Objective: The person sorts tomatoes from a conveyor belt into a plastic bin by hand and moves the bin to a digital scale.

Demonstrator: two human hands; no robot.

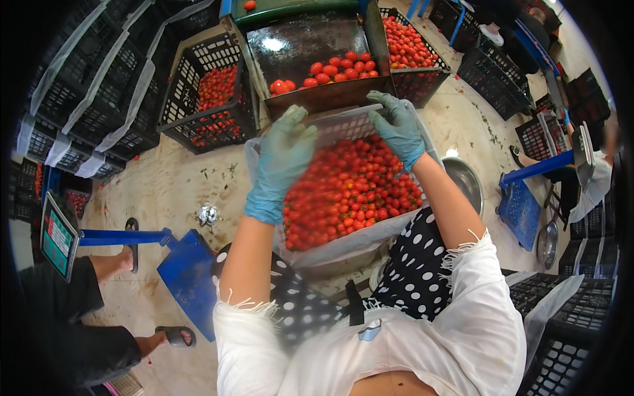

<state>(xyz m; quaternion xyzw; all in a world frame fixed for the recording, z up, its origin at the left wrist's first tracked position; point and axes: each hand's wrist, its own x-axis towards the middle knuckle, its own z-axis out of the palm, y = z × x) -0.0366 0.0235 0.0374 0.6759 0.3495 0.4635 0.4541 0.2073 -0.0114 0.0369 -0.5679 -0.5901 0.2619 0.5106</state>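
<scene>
A pale, stained floor [178, 181] lies around the lined crate [360, 236], the landmark here, which sits before the person and holds a broad bed of red tomatoes [356, 191]. Beyond its far rim, a dark chute [297, 56] carries loose fruit [340, 69] along its lower lip; 2 black crates, 1 to the far left [205, 117] and 1 to the far right [419, 86], flank the chute. The right hand [399, 129], gloved, is above the crate's far right corner, fingers parted and curved, with no grasped fruit visible. The left hand [290, 142], gloved and blurred, is above its left side, loosely curled; whether it grips anything cannot be told. Principal hazards, as judged: fruit rolling off the lip might miss the crate and bruise; hasty fingers might crush ripe skins or snag the liner.
</scene>
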